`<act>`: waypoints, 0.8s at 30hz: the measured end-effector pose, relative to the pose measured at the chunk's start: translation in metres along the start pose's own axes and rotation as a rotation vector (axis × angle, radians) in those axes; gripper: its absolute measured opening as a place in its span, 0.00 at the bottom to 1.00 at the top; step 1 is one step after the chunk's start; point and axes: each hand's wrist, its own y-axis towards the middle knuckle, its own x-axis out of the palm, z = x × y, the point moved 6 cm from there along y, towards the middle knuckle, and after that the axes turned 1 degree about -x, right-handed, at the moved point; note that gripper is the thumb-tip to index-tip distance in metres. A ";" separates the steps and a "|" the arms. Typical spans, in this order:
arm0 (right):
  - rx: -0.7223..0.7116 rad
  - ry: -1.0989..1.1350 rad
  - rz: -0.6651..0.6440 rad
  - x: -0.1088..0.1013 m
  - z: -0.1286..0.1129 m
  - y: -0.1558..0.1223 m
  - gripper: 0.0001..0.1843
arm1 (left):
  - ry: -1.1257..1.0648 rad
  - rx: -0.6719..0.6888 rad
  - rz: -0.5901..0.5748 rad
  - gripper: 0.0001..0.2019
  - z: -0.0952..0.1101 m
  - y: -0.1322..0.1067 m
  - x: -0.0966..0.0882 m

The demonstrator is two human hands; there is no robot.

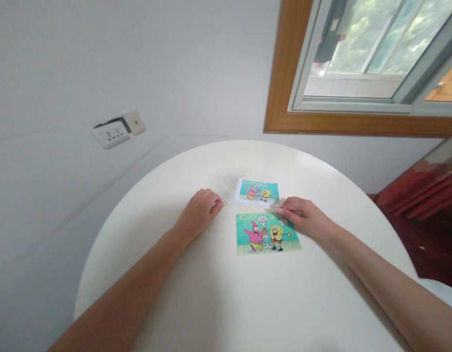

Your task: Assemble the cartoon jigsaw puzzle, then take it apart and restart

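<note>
My forearms flank a jigsaw that looks nearly done, maybe a gap far right, left hand and right hand half-curled, can't tell if holding pieces.

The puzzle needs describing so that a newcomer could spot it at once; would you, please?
On the round white table, look by the right hand. The puzzle lies there, nearer the camera than a similar cartoon paper, and lacks that paper's white margin.
</note>
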 end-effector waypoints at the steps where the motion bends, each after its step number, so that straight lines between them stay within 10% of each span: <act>1: -0.001 -0.001 -0.001 0.000 0.000 0.000 0.19 | 0.027 0.012 0.001 0.14 0.001 0.001 -0.001; 12: 0.082 0.023 0.108 -0.004 -0.006 0.001 0.18 | 0.040 0.083 0.209 0.15 0.033 0.005 -0.025; 24: 0.553 1.208 -0.220 0.062 -0.070 -0.017 0.25 | 0.012 0.494 0.354 0.06 0.125 -0.019 -0.048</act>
